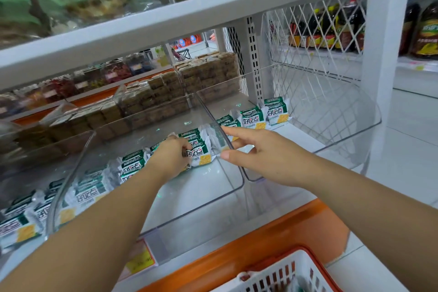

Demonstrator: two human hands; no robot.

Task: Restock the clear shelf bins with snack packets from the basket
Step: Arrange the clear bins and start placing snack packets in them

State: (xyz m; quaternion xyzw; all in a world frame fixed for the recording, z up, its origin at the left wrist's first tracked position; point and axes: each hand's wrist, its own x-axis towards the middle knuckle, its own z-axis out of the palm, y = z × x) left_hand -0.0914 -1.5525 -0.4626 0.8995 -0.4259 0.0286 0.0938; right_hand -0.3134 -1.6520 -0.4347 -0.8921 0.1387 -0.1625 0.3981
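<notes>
Your left hand (170, 159) was deep in the middle bin (240, 182), its fingers curled round a green and white packet (201, 159) at the end of a short row at the back. Your right hand (263, 154) held nothing; its fingers were spread out straight and touched the bin's clear side wall. I think you were only partway done, because this bin and the right bin (369, 125) had just a few packets each, and the basket (291, 265) sat low in front of you.

L hand (170, 161) fingers grip packet (202, 158); R hand (267, 154) open, both arms outstretched.
</notes>
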